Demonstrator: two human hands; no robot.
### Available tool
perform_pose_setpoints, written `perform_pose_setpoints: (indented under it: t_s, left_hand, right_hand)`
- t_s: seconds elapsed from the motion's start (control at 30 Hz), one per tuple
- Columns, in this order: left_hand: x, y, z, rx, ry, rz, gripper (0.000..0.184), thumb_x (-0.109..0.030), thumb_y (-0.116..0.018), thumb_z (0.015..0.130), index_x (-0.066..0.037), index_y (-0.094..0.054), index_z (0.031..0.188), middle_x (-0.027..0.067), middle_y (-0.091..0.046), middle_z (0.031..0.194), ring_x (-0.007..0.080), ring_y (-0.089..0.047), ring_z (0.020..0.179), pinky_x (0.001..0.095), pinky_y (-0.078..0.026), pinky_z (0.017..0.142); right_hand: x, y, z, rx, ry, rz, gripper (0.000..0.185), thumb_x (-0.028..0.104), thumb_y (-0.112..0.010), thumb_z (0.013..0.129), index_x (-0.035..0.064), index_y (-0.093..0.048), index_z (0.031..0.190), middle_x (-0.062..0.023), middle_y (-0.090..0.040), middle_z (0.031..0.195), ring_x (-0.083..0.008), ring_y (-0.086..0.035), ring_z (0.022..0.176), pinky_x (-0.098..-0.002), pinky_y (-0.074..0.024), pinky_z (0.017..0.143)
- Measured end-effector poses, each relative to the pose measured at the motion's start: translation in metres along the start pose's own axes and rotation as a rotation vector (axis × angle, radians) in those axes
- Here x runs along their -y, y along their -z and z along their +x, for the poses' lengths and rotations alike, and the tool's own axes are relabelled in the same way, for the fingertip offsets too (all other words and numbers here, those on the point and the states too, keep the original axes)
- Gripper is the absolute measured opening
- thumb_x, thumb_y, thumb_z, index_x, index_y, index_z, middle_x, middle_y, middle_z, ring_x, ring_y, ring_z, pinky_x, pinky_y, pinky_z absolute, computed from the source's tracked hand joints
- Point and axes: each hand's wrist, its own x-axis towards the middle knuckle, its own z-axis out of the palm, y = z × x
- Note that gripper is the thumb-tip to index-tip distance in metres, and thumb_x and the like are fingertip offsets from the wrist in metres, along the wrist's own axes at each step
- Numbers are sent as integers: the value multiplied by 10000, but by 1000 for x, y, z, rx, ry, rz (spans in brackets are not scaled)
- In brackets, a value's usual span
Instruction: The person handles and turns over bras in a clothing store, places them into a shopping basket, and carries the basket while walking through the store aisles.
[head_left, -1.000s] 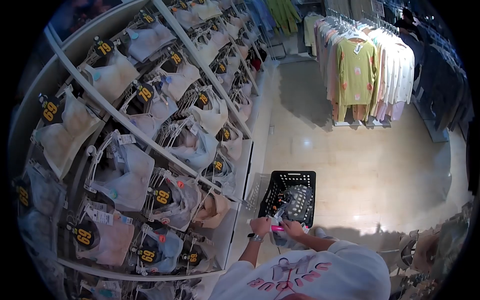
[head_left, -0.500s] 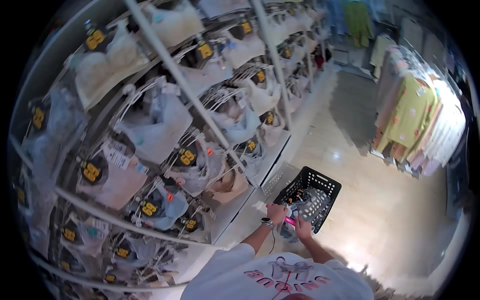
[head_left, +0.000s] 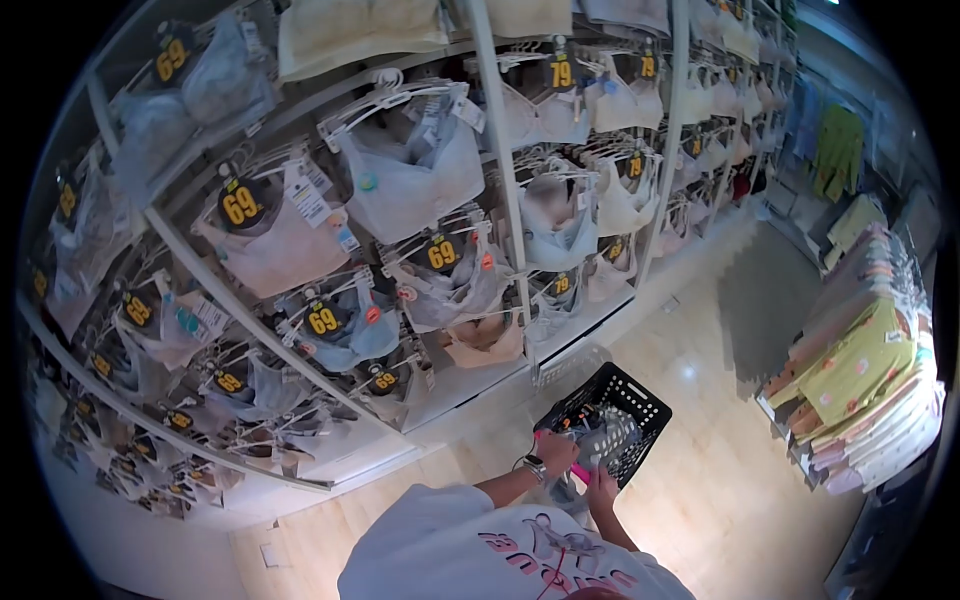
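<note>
My left hand point(head_left: 556, 452), with a watch at the wrist, is closed around a bright pink object point(head_left: 580, 473). Part of the pink object shows between my two hands and a bit sticks out past the left one. My right hand point(head_left: 601, 492) is closed at its other end. A greyish, partly see-through item point(head_left: 563, 494) hangs just below my hands; how it is held is hidden. Right beyond them a black perforated basket point(head_left: 657, 412) stands on the floor, with grey items and hangers point(head_left: 608, 432) inside.
Racks of hanging bras point(head_left: 415, 180) with round black price tags point(head_left: 241, 203) fill the left and centre. At the right stands a rack of tops, a yellow-green one point(head_left: 860, 365) at its front. More clothes point(head_left: 838, 150) hang at the far back. Pale floor point(head_left: 700, 480) lies around the basket.
The view has swung left, so the bra racks fill more of it and the clothes rack sits further right. Both hands remain close together at the basket, on the pink object.
</note>
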Motion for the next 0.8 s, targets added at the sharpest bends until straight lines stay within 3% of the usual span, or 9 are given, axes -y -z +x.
perform_pose_setpoints:
  t_s: [0.2, 0.33, 0.47, 0.5, 0.6, 0.8]
  left_hand:
    - [-29, -5, -34, -118, 124, -152, 291, -249, -465, 836, -95, -612, 638, 94, -611, 607, 285, -591, 618, 427, -360, 723]
    - [-40, -13, -49, -405, 52, -281, 250, -235, -497, 838, -95, -584, 651, 116, -585, 578, 305, -578, 566, 452, -376, 687]
    - [-48, -11, -64, -321, 19, -290, 216, -277, -529, 844, -86, -564, 747, 98, -604, 664, 283, -598, 686, 438, -383, 748]
    - [-49, -13, -68, -304, 27, -242, 227, -298, -533, 852, -76, -561, 811, 95, -619, 735, 273, -599, 769, 433, -388, 752]
    - [-53, -14, -74, -224, 42, -248, 221, -295, -528, 858, -79, -572, 853, 93, -624, 757, 275, -597, 792, 424, -389, 747]
    - [-62, -11, -86, -209, 41, -443, 123, -225, -544, 865, -116, -600, 871, 84, -630, 798, 268, -603, 763, 420, -397, 712]
  right_hand:
    - [-23, 20, -11, 85, 33, -93, 290, 242, -468, 931, 41, -541, 734, -191, -545, 570, -381, -563, 538, -487, -397, 488]
    - [-30, 31, -15, 37, 81, -38, 295, 231, -454, 943, 26, -528, 743, -171, -572, 585, -363, -572, 528, -450, -413, 478]
    - [-45, 36, -17, 76, 29, -71, 294, 217, -447, 949, 21, -542, 752, -163, -576, 598, -345, -563, 523, -437, -403, 490]
    - [-37, 40, -17, 37, 42, -32, 321, 254, -445, 939, 41, -514, 709, -192, -539, 578, -390, -534, 519, -475, -375, 474]
    - [-42, 43, -18, 54, -2, -80, 323, 256, -446, 938, 36, -524, 713, -199, -546, 594, -393, -549, 568, -476, -389, 506]
    - [-6, 59, -33, -35, -200, 252, 326, 250, -461, 958, -12, -603, 826, -138, -622, 727, -226, -594, 669, -353, -457, 620]
